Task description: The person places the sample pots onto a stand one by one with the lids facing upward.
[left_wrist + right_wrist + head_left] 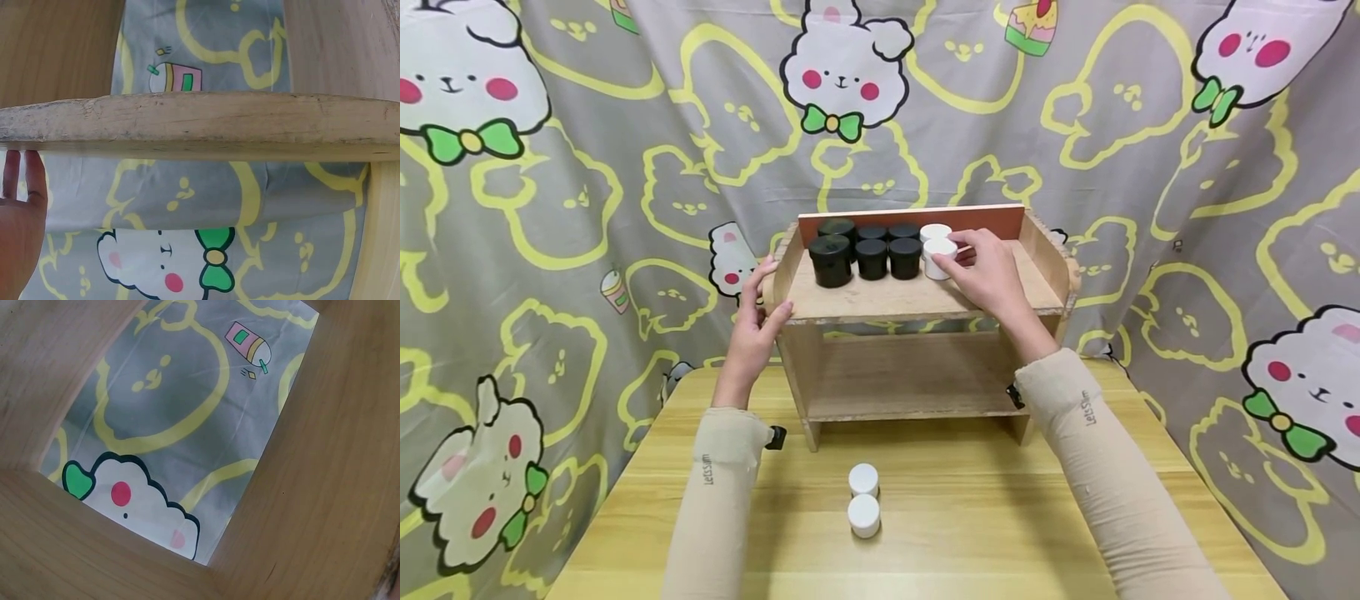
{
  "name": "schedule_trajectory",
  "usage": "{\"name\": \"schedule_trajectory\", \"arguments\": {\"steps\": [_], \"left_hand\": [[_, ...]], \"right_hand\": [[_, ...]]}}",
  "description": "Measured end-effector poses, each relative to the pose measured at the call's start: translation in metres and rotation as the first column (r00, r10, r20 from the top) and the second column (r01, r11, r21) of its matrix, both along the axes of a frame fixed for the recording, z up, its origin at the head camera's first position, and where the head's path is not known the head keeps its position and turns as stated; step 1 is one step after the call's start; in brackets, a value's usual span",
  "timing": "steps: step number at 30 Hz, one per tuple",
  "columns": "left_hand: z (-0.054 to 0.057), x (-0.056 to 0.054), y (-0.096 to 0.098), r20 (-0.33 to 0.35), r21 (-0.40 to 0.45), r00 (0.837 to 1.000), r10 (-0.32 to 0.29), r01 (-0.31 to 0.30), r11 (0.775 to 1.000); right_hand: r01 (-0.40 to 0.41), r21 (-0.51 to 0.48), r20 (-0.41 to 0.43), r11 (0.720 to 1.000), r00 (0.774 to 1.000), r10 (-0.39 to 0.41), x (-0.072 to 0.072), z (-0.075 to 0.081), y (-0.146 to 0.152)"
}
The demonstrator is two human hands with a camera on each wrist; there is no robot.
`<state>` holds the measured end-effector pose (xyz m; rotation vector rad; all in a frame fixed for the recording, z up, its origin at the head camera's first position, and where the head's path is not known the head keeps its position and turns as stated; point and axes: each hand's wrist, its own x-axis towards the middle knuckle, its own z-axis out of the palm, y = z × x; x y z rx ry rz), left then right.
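Observation:
A small wooden shelf (917, 304) stands on the table. My right hand (988, 275) pinches a white lidded jar (937, 262) on its top board, at the right end of the front row. Directly behind is another white jar (935, 232). To their left, black lidded jars (872, 260) stand in two rows. My left hand (751, 333) grips the shelf's left side panel, thumb at the front and fingers outside. Part of that hand (22, 231) shows in the left wrist view, fingertips against the panel's edge. The right wrist view shows the shelf's inside, not the pinched jar.
Two white lidded jars, a nearer one (864, 517) and a farther one (863, 479), stand close together on the wooden table (940, 533) before the shelf. A reddish-brown back strip (992, 222) edges the shelf's top. A patterned grey curtain (625, 192) hangs behind and at both sides.

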<state>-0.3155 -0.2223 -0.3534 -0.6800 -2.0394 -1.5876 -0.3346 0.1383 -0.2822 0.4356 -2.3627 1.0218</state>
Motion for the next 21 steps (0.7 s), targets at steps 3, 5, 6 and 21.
{"name": "schedule_trajectory", "arguments": {"steps": [3, 5, 6, 21], "left_hand": [[0.0003, -0.0001, 0.0007, -0.004, 0.002, 1.000, -0.002, 0.002, 1.000], [0.0004, -0.0001, 0.0010, -0.005, 0.003, 1.000, -0.002, 0.002, 1.000], [0.0005, -0.0002, 0.0011, -0.006, 0.002, 1.000, -0.002, 0.002, 1.000], [0.0013, 0.0025, -0.0028, 0.008, -0.008, 1.000, 0.007, -0.007, 1.000]], "right_hand": [[0.002, -0.001, 0.000, 1.000, 1.000, -0.002, 0.0005, 0.0006, 0.0006], [0.004, -0.002, -0.001, 1.000, 1.000, -0.004, 0.0006, 0.0015, 0.0006], [0.006, -0.001, -0.002, 1.000, 1.000, -0.006, 0.0007, 0.0020, 0.0005], [-0.015, -0.061, -0.085, 0.998, 0.996, 0.010, 0.0002, -0.0001, -0.0006]]}}
